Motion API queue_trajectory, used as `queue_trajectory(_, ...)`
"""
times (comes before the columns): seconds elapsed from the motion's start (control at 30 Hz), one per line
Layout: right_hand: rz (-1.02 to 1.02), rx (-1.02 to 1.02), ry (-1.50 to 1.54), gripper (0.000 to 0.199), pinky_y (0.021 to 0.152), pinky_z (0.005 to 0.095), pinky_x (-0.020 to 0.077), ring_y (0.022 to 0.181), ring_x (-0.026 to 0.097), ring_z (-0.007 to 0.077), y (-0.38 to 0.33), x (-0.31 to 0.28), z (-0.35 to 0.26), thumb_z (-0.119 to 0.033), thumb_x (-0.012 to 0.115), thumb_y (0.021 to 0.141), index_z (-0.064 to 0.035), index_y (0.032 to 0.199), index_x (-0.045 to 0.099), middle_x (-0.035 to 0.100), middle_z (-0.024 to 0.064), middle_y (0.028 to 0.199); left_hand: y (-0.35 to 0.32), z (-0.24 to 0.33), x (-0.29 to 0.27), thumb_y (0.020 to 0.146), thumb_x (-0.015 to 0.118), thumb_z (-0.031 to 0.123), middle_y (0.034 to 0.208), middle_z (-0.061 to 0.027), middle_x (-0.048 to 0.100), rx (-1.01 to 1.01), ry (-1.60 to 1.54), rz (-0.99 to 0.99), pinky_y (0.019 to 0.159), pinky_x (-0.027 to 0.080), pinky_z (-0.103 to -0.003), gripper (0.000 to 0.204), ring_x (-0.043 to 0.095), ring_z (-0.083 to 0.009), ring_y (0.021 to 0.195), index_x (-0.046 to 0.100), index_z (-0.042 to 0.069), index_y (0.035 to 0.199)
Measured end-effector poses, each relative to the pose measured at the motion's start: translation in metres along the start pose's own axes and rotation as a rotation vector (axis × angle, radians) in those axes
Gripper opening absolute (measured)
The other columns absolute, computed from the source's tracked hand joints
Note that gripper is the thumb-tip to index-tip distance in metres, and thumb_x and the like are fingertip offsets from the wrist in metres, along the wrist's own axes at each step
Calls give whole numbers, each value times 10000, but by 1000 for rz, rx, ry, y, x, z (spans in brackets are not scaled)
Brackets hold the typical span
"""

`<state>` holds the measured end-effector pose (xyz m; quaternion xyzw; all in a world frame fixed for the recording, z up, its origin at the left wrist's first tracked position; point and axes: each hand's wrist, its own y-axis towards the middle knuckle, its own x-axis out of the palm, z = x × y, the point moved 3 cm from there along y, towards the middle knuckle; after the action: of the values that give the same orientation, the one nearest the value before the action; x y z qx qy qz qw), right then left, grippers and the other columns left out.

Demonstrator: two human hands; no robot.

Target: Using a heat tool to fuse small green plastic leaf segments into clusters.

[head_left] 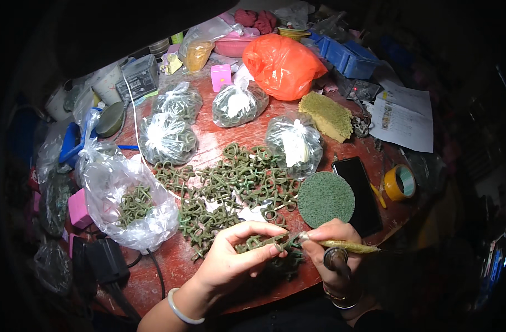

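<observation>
Red worktop (178, 268), bare patch by near-left edge | left hand (233, 246) pinches green piece (268, 241) | right hand (322, 263) grips yellow tool (350, 245) | tape roll (393, 183) near right edge

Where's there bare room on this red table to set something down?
Bare tabletop shows between the knotted bags and the green pile, and at front left between the open bag and left hand, beside a black cable. The back, around the red bag, and right, around the green disc, are crowded.
</observation>
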<state>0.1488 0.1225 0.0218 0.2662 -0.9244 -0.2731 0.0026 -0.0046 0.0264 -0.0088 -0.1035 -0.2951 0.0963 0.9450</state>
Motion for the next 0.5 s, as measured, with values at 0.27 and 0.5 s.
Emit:
queue_trajectory(0.27, 68, -59, -58, 221, 631, 267, 498, 719, 637, 163, -2, -2, 5, 36, 727, 758, -24, 947, 628, 650, 93, 825, 0, 5, 3, 852, 676, 63, 969, -46, 652, -24, 21, 17, 487, 389, -164, 279, 536, -24, 630, 620, 29, 1123)
queue_trajectory(0.5, 67, -19, -14, 220, 638, 262, 482, 725, 612, 156, -4, -4, 8, 38, 720, 765, -20, 950, 617, 638, 83, 836, -1, 6, 2, 852, 669, 51, 1079, -57, 625, -20, -39, -21, 503, 405, -161, 297, 594, -43, 742, 615, 29, 1143)
